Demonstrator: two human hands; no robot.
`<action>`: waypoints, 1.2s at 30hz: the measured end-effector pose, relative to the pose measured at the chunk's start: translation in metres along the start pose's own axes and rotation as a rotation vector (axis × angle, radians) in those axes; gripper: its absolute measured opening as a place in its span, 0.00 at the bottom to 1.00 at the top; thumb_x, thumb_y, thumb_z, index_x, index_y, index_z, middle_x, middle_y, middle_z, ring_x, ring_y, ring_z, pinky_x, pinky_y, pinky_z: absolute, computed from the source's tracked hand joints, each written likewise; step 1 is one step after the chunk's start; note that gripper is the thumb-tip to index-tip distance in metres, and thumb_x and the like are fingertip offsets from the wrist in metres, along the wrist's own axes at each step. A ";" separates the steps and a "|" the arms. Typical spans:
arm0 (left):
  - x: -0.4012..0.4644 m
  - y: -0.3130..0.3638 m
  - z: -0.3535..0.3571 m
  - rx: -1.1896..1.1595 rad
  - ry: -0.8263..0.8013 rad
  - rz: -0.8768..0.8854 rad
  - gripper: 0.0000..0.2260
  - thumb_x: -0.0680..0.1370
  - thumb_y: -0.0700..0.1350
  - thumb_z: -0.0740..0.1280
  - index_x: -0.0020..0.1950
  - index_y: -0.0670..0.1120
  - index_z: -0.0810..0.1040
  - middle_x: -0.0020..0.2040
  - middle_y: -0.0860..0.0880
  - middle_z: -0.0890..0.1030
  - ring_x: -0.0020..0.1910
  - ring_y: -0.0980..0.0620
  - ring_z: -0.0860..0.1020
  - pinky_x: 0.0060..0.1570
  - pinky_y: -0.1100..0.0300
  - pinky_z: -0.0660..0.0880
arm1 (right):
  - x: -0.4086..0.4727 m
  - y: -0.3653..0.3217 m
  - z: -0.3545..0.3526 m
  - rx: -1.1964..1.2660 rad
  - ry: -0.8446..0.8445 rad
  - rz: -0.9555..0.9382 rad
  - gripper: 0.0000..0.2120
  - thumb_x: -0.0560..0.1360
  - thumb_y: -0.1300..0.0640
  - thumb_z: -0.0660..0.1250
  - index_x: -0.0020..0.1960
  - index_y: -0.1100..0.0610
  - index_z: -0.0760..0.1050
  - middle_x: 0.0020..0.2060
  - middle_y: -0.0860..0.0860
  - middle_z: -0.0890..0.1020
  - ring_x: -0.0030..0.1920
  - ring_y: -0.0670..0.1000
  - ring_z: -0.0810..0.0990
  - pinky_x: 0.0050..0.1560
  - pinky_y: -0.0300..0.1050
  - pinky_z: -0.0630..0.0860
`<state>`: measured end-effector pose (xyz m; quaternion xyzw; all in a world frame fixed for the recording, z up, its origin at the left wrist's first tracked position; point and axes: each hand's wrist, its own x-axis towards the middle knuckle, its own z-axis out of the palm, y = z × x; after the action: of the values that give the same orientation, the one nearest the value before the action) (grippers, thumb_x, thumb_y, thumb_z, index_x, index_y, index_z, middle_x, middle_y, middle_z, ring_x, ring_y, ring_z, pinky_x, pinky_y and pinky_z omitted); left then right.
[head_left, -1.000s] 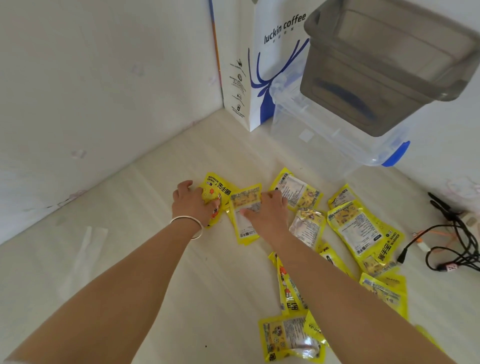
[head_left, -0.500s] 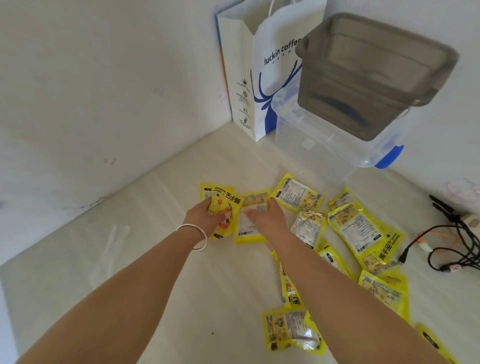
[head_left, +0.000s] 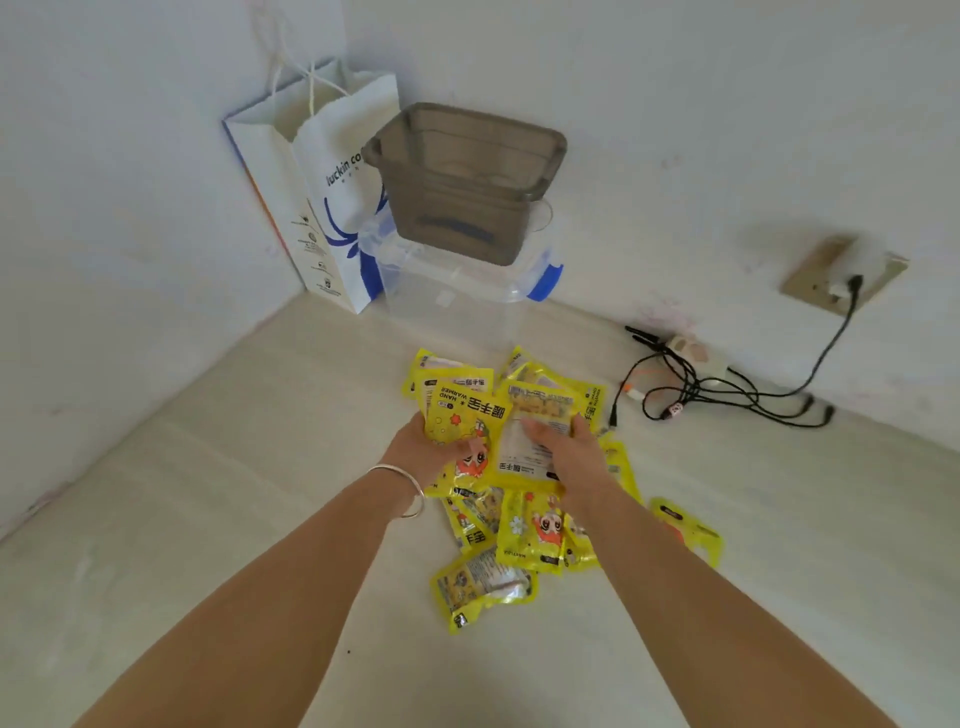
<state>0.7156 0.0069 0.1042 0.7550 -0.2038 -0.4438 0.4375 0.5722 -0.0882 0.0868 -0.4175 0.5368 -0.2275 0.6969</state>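
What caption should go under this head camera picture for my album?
Left hand and right hand hold yellow hand-warmer packets over the scattered pile on the floor.

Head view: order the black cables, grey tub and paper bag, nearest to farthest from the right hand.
1. Black cables, on floor right of the right hand.
2. Grey tub, ahead on clear box.
3. Paper bag, far left corner.
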 end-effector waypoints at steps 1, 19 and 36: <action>-0.003 -0.002 0.013 0.002 -0.056 -0.001 0.17 0.70 0.45 0.75 0.57 0.47 0.75 0.52 0.47 0.81 0.48 0.48 0.79 0.44 0.57 0.76 | -0.011 0.005 -0.015 0.038 0.046 -0.013 0.15 0.70 0.57 0.74 0.53 0.52 0.72 0.51 0.55 0.83 0.50 0.58 0.83 0.56 0.58 0.79; -0.232 -0.036 0.334 0.383 -0.954 0.161 0.04 0.77 0.42 0.65 0.49 0.50 0.76 0.48 0.46 0.80 0.40 0.54 0.77 0.39 0.60 0.75 | -0.294 0.149 -0.325 0.478 0.899 -0.070 0.10 0.70 0.59 0.73 0.48 0.52 0.75 0.49 0.57 0.83 0.47 0.59 0.83 0.51 0.61 0.80; -0.349 -0.143 0.579 0.651 -1.134 0.020 0.49 0.54 0.63 0.75 0.71 0.46 0.67 0.67 0.45 0.75 0.65 0.45 0.75 0.64 0.45 0.72 | -0.396 0.286 -0.535 0.883 1.104 0.063 0.12 0.72 0.58 0.72 0.52 0.56 0.72 0.49 0.59 0.81 0.44 0.59 0.82 0.51 0.59 0.80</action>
<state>0.0307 0.0487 0.0259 0.4960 -0.5341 -0.6845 0.0152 -0.0942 0.1914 0.0316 0.0961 0.6812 -0.5821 0.4335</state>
